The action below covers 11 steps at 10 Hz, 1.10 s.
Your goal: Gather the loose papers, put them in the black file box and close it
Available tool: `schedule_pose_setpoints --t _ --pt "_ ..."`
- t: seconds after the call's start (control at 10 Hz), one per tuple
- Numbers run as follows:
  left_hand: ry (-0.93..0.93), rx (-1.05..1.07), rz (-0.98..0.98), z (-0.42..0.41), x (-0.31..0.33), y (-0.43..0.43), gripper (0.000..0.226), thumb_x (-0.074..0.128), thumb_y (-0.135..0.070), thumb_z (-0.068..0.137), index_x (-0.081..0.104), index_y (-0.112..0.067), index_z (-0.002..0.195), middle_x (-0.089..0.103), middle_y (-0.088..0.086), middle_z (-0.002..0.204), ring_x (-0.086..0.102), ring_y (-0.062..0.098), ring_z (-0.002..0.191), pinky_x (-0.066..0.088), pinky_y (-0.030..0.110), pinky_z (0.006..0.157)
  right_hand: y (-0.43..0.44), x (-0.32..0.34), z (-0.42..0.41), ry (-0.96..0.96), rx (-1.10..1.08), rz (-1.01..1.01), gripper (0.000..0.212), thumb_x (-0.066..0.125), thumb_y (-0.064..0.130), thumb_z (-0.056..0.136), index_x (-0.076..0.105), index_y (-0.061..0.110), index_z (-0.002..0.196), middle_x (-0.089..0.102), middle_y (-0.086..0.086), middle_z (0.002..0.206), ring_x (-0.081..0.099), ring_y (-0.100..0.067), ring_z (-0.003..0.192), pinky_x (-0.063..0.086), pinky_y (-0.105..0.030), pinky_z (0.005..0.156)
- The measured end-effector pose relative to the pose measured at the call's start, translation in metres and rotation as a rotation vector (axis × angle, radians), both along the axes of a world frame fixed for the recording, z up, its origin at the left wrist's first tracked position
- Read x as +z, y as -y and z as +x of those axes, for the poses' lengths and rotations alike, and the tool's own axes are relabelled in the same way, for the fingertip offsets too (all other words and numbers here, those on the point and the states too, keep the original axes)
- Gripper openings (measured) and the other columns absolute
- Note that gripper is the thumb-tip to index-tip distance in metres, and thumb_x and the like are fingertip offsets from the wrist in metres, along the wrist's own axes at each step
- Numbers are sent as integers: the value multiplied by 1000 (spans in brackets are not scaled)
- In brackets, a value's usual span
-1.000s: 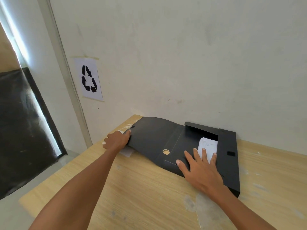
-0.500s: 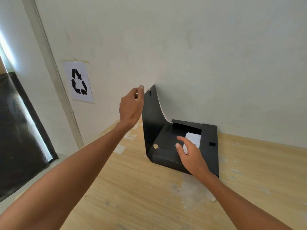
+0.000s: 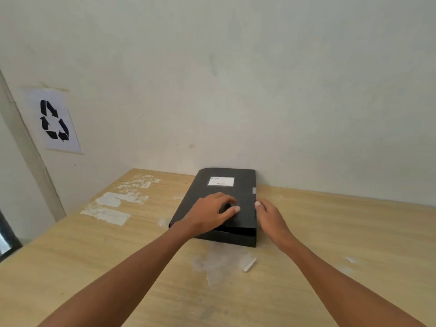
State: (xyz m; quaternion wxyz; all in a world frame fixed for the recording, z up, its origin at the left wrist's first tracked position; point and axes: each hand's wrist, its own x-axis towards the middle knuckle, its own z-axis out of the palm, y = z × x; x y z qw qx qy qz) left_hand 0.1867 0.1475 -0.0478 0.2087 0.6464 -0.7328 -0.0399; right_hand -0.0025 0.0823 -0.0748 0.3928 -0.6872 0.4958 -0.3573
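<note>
The black file box (image 3: 238,190) lies flat on the wooden table (image 3: 118,256) against the wall, its lid folded down over it. A white label (image 3: 221,181) shows on the lid's far end. My left hand (image 3: 212,212) rests palm down on the lid, fingers bent over its middle. My right hand (image 3: 269,214) sits at the box's right edge, thumb touching the lid's flap. The papers are hidden inside. A thin gap shows under the lid at the near end.
A small white scrap (image 3: 249,265) lies on the table in front of the box. White paint or glue patches (image 3: 113,206) mark the table's left part. A recycling sign (image 3: 54,120) hangs on the wall at left. The wall stands right behind the box.
My left hand has swung the lid from upright down over the box. My right hand has come out of the box and moved to its right edge. The papers are covered now.
</note>
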Motion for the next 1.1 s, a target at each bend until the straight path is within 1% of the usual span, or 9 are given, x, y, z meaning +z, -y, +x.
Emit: schedule_pose_setpoints --t 0.1,0.2,0.3,0.4,0.5,0.7,0.9,1.0,1.1 --pt "76 14 -51 -1 -17 2 44 43 -58 102 65 -31 130 67 -11 130 60 10 123 48 38 103 -3 -9 2 12 -21 -7 33 39 35 104 61 21 125 68 1 119 63 -18 107 52 -46 99" --pt "97 12 -42 2 -25 3 48 41 -62 101 62 -34 133 65 -13 133 57 9 126 43 39 108 -3 -16 5 -75 -121 -92 34 43 28 104 53 19 136 62 -2 135 59 -21 119 49 -35 99" --pt "145 6 -13 3 -31 6 51 41 -64 101 60 -35 137 62 -13 136 53 10 130 38 37 110 1 -21 9 -153 -102 -198 43 44 24 104 43 18 146 50 1 147 51 -22 134 42 -28 102" --pt "162 20 -27 3 -38 9 53 39 -67 99 60 -37 137 58 -13 137 50 10 131 35 36 110 14 -23 18 -339 32 -207 59 37 36 104 19 24 159 15 1 169 20 -28 154 31 -48 120" --pt "186 36 -67 2 -48 9 57 31 -70 96 60 -38 134 56 -15 135 49 9 130 34 36 108 24 -24 26 -566 118 -127 65 28 45 105 3 23 162 -9 2 170 0 -30 157 12 -57 123" --pt "267 33 -179 3 -56 12 54 31 -68 100 63 -38 132 60 -18 136 55 7 127 39 34 104 28 -26 31 -675 142 -68 65 20 48 104 2 22 162 -9 2 170 8 -34 155 13 -58 122" --pt "251 37 -125 2 -50 10 56 31 -68 98 62 -37 133 59 -18 138 52 8 130 37 33 106 31 -17 26 -619 183 -28 66 24 51 104 5 25 162 -9 5 170 9 -35 155 12 -57 122" --pt "223 31 -52 -1 -40 11 55 32 -67 99 59 -35 135 58 -15 141 49 10 133 35 34 109 28 -6 9 -498 164 -66 65 28 51 103 17 22 160 11 1 169 18 -33 154 23 -54 121" --pt "193 31 -46 -7 -21 15 47 40 -58 103 57 -32 138 58 -12 143 50 12 135 37 34 111 25 15 -19 -545 131 -118 58 33 43 105 29 15 155 22 -6 166 20 -33 153 27 -52 119"
